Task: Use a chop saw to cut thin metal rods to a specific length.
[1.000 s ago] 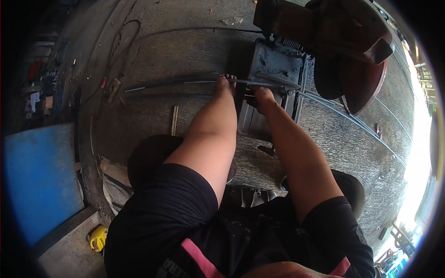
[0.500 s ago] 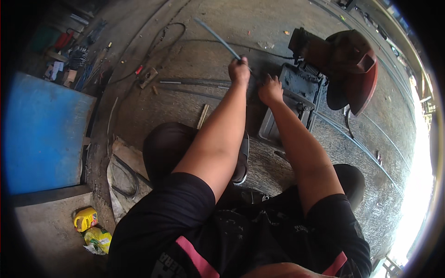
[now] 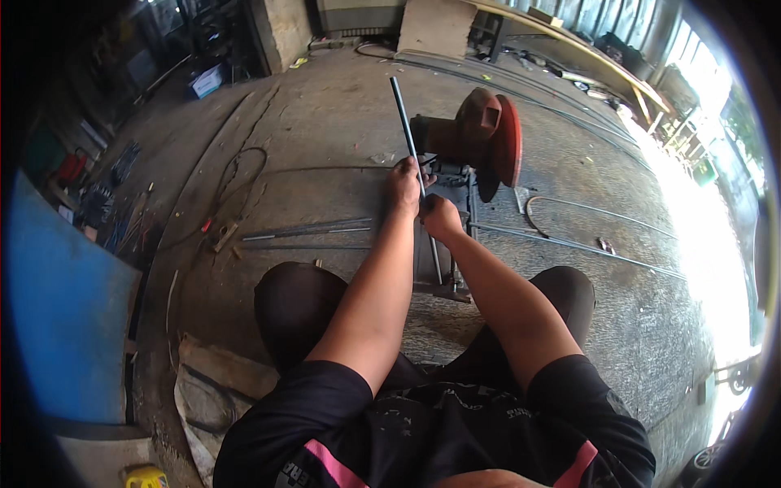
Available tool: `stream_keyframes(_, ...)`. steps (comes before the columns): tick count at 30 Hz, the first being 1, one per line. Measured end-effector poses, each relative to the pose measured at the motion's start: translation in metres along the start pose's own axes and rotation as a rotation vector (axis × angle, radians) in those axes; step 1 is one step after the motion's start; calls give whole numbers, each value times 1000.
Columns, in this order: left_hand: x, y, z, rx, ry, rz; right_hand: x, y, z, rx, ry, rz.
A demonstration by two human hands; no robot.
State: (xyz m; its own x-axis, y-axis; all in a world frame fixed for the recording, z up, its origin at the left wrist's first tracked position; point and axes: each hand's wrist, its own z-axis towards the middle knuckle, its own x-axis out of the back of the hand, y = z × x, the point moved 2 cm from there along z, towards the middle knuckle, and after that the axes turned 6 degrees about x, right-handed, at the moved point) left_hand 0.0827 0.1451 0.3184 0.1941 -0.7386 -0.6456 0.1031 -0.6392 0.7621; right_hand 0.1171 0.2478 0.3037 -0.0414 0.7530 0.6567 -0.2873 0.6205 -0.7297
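A thin grey metal rod (image 3: 403,114) stands tilted in front of me, its upper end leaning left and its lower part running down past my hands. My left hand (image 3: 403,185) holds it partway along, some fingertips showing on the rod's right side. Just below, my right hand (image 3: 442,218) is closed around the same rod. Beyond both hands is a cut-off saw with a worn red guard (image 3: 509,138) and a dark motor body. My hands and forearms hide much of its base (image 3: 443,291).
More long rods (image 3: 569,241) lie on the floor at the right, and shorter bars (image 3: 309,230) at the left. A cable (image 3: 325,169) runs across the floor. A blue panel (image 3: 65,301) stands at the far left; a plank bench (image 3: 569,41) is at the back.
The rod has swung to a steeper tilt and come closer to me. My right hand has left the saw's base and closed on the rod below my left hand. The view has tipped up.
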Motion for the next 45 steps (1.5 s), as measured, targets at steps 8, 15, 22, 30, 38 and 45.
stream_keyframes(8,-80,-10,-34,20,-191,58,132,-25,-5,100,390,540)
stream_keyframes(15,-158,-4,-90,-199,-258,204,200,-58,-25,71,497,87)
stream_keyframes(22,-150,-12,-94,-154,-291,696,209,-27,-38,131,580,514)
stream_keyframes(30,-166,93,-67,-393,-96,721,205,11,-23,72,634,861)
stream_keyframes(38,-230,106,-1,-289,-112,904,169,100,-41,-214,592,1055)
stream_keyframes(45,-229,65,137,-310,34,1429,103,194,-41,-467,546,939)
